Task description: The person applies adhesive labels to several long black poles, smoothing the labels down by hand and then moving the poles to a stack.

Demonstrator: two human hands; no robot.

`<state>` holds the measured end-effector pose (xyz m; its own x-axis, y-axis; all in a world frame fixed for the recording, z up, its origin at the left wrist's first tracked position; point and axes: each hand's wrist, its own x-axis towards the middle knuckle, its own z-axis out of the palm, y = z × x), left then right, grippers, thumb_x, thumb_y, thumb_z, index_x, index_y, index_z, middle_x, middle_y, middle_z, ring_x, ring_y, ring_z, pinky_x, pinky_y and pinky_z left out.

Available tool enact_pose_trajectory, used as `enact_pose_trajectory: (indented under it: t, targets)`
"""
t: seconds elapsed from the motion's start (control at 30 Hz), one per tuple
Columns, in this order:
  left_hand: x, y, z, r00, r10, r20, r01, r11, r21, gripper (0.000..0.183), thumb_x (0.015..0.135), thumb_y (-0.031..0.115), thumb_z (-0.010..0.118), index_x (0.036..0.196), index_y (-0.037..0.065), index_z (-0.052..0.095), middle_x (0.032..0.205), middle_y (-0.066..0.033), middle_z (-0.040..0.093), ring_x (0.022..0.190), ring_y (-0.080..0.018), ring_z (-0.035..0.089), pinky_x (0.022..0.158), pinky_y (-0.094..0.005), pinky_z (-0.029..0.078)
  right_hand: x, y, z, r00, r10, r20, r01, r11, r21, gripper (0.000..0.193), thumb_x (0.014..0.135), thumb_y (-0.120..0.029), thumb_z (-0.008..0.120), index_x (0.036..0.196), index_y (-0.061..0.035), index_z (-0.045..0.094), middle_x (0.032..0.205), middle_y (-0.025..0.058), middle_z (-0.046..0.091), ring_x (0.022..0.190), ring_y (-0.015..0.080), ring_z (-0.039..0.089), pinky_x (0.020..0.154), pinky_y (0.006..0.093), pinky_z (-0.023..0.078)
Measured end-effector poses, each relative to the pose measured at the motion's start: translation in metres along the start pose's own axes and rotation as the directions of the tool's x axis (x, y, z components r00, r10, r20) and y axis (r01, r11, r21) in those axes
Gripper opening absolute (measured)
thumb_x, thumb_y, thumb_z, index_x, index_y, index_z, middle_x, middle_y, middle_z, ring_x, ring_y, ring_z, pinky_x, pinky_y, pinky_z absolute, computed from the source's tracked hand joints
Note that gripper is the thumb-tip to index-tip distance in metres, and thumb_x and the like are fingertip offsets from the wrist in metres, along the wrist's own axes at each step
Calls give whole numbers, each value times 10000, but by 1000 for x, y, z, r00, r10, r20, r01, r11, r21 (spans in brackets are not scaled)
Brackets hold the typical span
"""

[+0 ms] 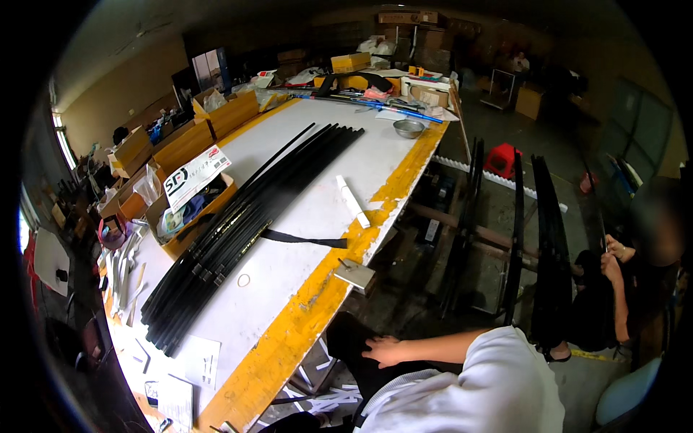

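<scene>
My right hand (382,351) lies on the dark cloth over my thigh, its fingers spread and holding nothing. My left hand does not show. Beside me, on the white tabletop (289,303) with worn yellow edges, lies a bundle of long black rods (216,249), banded near its lower end. A black strap (307,239) reaches from the bundle toward the yellow edge. A white bar-shaped piece (352,201) lies to the right of the rods. Closest to my hand on the table is a small metal plate (354,275) at the edge. A thin ring (244,280) lies near the rods.
Cardboard boxes (184,148) line the table's far left side. A metal bowl (409,128) stands at the far corner. On the right, black rods (552,245) lean over a rack; a co-worker's hands (613,260) hold a thin dark rod. White scraps (336,398) litter the floor.
</scene>
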<state>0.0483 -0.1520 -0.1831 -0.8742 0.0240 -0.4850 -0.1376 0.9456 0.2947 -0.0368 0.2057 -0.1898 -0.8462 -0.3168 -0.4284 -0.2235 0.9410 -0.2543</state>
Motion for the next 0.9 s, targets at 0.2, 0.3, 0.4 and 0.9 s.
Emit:
enact_pose_trajectory:
  t: [0.2,0.3,0.4,0.9]
  targets:
    - [-13,-26,20,987,-161,-13,161,974,159,472,766,389,715,1211,276,603,1458,-115,360,1308,-326,371,1073,-509,284,-12,9,18,939,-237,-249,235,971,-38,345,779,-212,663,1100,-97,609,1210,167,499,1185,340,462,950,464,449]
    - [-24,-42,26,964,-264,-2,252,917,309,485,750,390,734,1209,304,606,1488,-108,329,1323,-329,352,1078,-519,274,-10,3,36,907,-261,-330,257,965,-56,217,812,-168,564,976,-31,599,1156,154,514,1144,316,478,937,448,448]
    - [-46,-21,16,973,-29,-230,106,938,329,335,821,348,672,1110,179,657,1237,-169,547,1096,-353,533,928,-501,411,-15,-4,35,919,-209,-334,217,976,-13,227,847,-187,540,999,-21,567,1150,128,524,1117,290,483,935,436,427]
    - [-6,-117,38,860,-101,-500,112,994,-7,362,905,340,588,916,-13,670,845,-220,662,733,-409,617,658,-505,470,32,-109,60,868,-488,92,463,863,204,403,842,-338,629,1105,-38,574,1139,193,555,1109,390,546,911,507,451]
